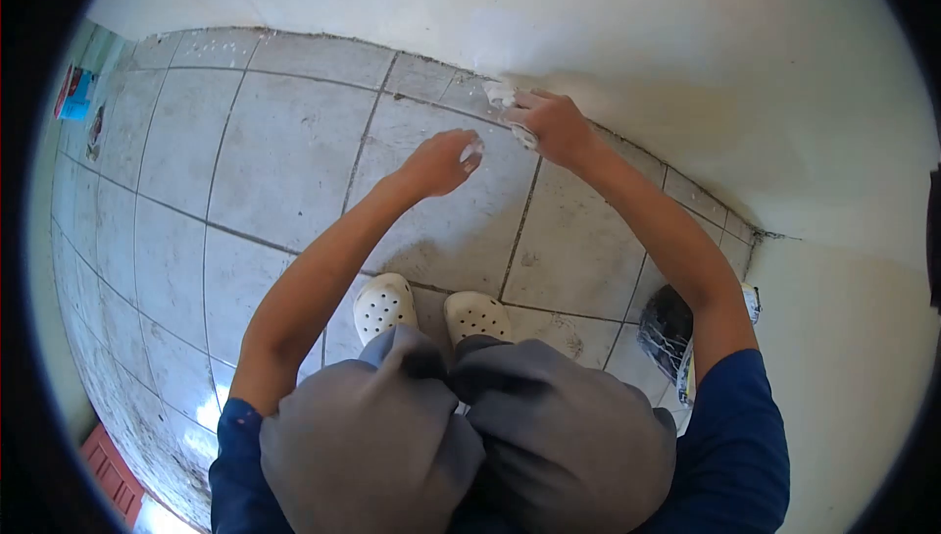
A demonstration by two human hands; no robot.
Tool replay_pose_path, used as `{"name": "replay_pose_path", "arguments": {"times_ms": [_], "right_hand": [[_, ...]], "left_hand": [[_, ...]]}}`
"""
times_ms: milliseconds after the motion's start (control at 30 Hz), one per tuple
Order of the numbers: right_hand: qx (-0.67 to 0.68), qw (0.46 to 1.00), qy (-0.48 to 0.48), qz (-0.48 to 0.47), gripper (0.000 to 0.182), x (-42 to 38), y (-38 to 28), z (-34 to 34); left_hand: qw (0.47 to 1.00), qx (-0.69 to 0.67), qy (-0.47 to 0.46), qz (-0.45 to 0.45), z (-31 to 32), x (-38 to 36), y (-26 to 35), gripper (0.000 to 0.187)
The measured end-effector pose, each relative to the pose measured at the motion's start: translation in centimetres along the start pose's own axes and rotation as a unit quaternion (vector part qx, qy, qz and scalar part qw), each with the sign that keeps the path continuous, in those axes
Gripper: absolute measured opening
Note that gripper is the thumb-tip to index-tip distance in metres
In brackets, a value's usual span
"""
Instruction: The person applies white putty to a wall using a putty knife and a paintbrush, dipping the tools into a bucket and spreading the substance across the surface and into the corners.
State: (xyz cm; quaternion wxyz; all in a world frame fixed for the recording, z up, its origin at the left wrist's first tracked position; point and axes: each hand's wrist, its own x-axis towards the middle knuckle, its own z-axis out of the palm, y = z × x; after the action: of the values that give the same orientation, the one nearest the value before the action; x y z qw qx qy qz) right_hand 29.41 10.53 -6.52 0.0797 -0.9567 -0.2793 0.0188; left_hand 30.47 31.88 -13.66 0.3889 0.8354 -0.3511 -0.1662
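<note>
My right hand is closed around a crumpled whitish cloth, part of which sticks out past the fingers near the foot of the white wall. To its left, above the grey floor tiles, my left hand has its fingers curled round a small white object, too small to make out. The two hands are apart.
White perforated clogs are on my feet, below the hands. A dark bucket-like container stands by the right wall, partly behind my right arm. Far left are a blue and red container and a small round item. A red door shows lower left.
</note>
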Motion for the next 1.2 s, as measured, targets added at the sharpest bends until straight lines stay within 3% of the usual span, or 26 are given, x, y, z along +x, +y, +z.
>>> {"name": "replay_pose_path", "arguments": {"times_ms": [100, 200, 300, 400, 500, 600, 700, 800, 933, 1033, 1133, 1200], "right_hand": [[-0.003, 0.994, 0.11, -0.005, 0.021, 1.2, 2.7, -2.1], [-0.015, 0.977, 0.214, -0.011, 0.02, 0.6, -0.7, -9.6], [0.056, 0.969, 0.242, -0.019, 0.021, 0.8, -3.3, -11.9], [0.027, 0.993, 0.114, -0.017, 0.021, 1.3, -2.9, -5.7], [0.011, 0.997, 0.059, -0.039, 0.02, 3.3, -1.0, -0.5], [0.091, 0.984, 0.151, -0.036, 0.02, 5.0, 0.8, -2.2], [0.032, 0.972, 0.231, -0.03, 0.023, 5.0, -1.9, -7.8], [0.092, 0.974, 0.205, -0.03, 0.022, 4.6, -4.6, -7.2], [0.017, 0.995, 0.084, -0.05, 0.021, 6.5, -3.0, 1.8], [0.067, 0.988, 0.138, -0.036, 0.022, 8.2, -0.8, 0.4], [0.056, 0.963, 0.254, -0.071, 0.023, 8.6, -2.8, -6.6], [0.065, 0.97, 0.225, -0.065, 0.023, 8.1, -4.4, -8.1]], "left_hand": [[0.997, -0.064, -0.013, -0.045, -1.2, -1.4, -1.3, 0.023], [0.985, -0.138, 0.04, -0.091, -0.9, -2.1, -1.0, 0.025], [0.967, -0.2, 0.087, -0.133, 0.8, -1.9, -0.1, 0.023], [0.956, -0.258, 0.066, -0.122, 1.2, -1.8, 1.5, 0.023], [0.959, -0.239, 0.078, -0.128, 0.9, -1.9, 0.9, 0.024], [0.953, -0.232, 0.112, -0.162, 1.1, -1.8, -0.1, 0.024], [0.95, -0.233, 0.12, -0.172, 1.2, -2.0, -0.9, 0.025], [0.952, -0.223, 0.113, -0.177, 0.6, -2.4, -1.2, 0.025], [0.952, -0.215, 0.155, -0.154, 0.4, -2.6, -1.9, 0.026], [0.945, -0.236, 0.15, -0.171, -0.1, -3.2, -1.5, 0.026], [0.934, -0.253, 0.134, -0.213, -1.1, -3.5, -1.4, 0.027], [0.932, -0.257, 0.137, -0.215, -1.3, -3.3, -1.4, 0.027]]}}
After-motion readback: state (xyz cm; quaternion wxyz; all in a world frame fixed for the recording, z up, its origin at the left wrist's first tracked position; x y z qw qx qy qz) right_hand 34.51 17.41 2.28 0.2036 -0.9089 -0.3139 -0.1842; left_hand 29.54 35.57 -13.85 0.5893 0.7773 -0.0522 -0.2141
